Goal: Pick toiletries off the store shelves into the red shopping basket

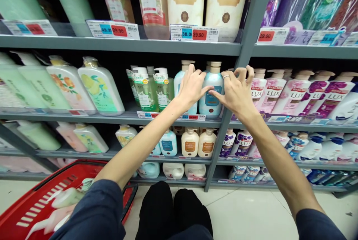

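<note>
A light-blue pump bottle [212, 100] with a beige cap stands upright at the right end of the middle shelf section. My left hand [194, 85] is at its left side, thumb stretched across its front. At its right side is my right hand [236, 89], wearing a ring, with its thumb also on the front and its other fingers bent near the shelf upright. The two thumbs almost meet, and the bottle is between my hands. A second light-blue bottle [179, 79] stands to the left, partly hidden behind my left hand.
Green pump bottles [147, 92] stand left of the blue ones. Pink LUX bottles [275, 89] fill the shelf beyond the grey upright [247, 42]. A red shopping basket [36, 189] holding several bottles is at lower left. Price tags [194, 33] line the shelf edges.
</note>
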The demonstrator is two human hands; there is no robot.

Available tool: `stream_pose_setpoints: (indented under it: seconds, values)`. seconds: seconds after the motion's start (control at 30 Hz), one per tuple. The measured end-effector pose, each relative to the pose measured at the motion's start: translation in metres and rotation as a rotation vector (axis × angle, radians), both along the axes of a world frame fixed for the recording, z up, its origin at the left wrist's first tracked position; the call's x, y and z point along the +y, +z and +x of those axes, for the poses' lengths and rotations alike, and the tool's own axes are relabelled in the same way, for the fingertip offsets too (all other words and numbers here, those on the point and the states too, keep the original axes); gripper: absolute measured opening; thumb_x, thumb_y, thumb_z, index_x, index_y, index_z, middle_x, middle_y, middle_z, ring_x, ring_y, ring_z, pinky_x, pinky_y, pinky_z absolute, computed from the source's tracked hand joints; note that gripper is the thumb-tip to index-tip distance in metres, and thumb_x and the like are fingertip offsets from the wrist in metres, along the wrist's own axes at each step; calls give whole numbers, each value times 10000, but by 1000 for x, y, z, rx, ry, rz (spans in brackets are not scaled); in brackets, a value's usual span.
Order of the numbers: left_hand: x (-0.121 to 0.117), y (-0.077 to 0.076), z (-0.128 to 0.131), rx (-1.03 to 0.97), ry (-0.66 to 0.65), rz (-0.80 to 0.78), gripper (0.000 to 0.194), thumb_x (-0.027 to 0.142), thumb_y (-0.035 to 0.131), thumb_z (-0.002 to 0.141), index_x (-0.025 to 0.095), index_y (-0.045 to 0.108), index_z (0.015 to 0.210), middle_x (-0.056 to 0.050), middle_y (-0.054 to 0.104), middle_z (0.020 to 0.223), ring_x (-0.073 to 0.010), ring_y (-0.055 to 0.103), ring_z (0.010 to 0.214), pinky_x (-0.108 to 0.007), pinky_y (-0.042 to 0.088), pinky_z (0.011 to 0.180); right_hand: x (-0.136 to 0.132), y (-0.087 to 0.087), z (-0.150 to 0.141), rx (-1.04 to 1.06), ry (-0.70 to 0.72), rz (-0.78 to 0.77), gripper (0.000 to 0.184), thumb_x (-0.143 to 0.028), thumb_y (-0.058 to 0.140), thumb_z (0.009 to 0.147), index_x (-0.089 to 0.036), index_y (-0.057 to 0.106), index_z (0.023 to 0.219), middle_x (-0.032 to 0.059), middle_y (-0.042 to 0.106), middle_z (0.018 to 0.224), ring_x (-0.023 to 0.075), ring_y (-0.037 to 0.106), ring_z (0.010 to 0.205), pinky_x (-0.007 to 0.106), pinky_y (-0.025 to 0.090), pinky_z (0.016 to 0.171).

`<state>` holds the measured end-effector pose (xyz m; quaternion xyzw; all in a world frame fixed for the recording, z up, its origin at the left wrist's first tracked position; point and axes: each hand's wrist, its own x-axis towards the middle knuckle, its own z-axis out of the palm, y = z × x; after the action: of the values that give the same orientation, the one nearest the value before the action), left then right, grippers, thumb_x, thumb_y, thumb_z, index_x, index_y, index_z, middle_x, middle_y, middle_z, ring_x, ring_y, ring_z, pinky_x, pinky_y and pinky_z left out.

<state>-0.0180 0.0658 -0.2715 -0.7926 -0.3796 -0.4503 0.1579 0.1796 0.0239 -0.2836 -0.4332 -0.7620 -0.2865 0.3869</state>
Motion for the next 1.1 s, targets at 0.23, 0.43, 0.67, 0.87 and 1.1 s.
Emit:
stream_pose_setpoints:
  seconds: [0.23, 0.43, 0.67, 0.87, 1.1]
  values:
    - [8, 3, 9, 7, 33, 2, 329, 506, 782, 944, 181, 746, 977, -163, 740, 952, -459, 507, 1336, -628, 421, 1177, 16, 6, 7, -89, 20, -27, 793, -642, 644, 1018, -76, 500, 1553, 275, 668, 1421, 483, 366, 1564, 873, 143, 1276]
    - [18, 0, 10, -12, 11, 8, 247, 451, 737, 978, 207, 737, 946, -151, 733, 908, -444, 498, 1331, -633, 406, 1195, 28, 9, 11, -81, 23, -45, 781, -689, 625, 1015, -152, 504, 1569, 250, 679, 1420, 455, 424, 1523, 862, 144, 1283]
    - [25, 1, 7, 8, -39, -22, 381, 563, 692, 996, 192, 695, 913, -199, 746, 1055, -476, 484, 1386, -655, 384, 1203, 26, 10, 8, -98, -5, -30, 768, -691, 598, 1030, -147, 521, 1567, 251, 699, 1374, 455, 441, 1502, 876, 157, 1268]
    - [25, 6, 3, 53, -38, -21, 418, 600, 684, 992, 194, 686, 891, -210, 752, 1118, -466, 513, 1363, -634, 407, 1184, 23, 12, 5, -87, -35, -19, 742, -687, 596, 1033, -136, 559, 1528, 257, 683, 1391, 456, 418, 1519, 860, 191, 1266]
    - [29, 4, 3, 17, -62, 26, 585, 770, 667, 929, 186, 682, 915, -245, 742, 1180, -483, 498, 1391, -658, 400, 1187, 27, 16, 11, -127, -22, -36, 747, -712, 609, 1015, -163, 565, 1519, 233, 706, 1368, 448, 440, 1492, 840, 117, 1288]
